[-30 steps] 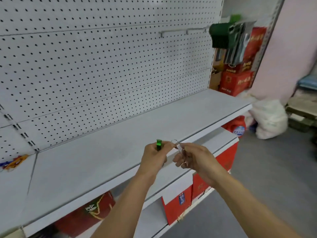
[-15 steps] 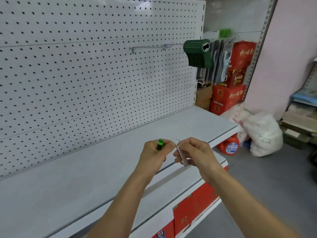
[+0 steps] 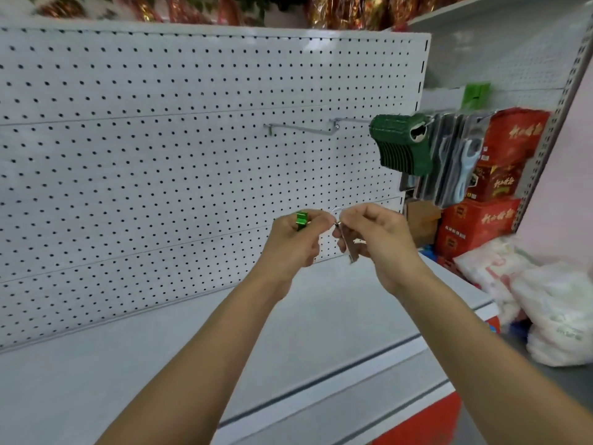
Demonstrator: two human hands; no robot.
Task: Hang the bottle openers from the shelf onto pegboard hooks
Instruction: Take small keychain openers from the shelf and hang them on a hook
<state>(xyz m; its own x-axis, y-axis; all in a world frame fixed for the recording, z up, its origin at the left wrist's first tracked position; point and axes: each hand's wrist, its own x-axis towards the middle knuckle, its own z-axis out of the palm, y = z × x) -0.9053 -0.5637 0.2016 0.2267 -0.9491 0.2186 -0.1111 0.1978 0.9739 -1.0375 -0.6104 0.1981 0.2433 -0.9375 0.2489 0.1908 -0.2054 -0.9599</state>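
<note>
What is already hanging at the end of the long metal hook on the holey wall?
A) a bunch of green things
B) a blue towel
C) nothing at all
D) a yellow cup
A: a stack of green bottle openers hangs at the outer end of the pegboard hook, above and to the right of both hands.

Both forearms were bare to the frame edge, no sleeves visible. Left hand and right hand wore no gloves, rings or watch.
</note>
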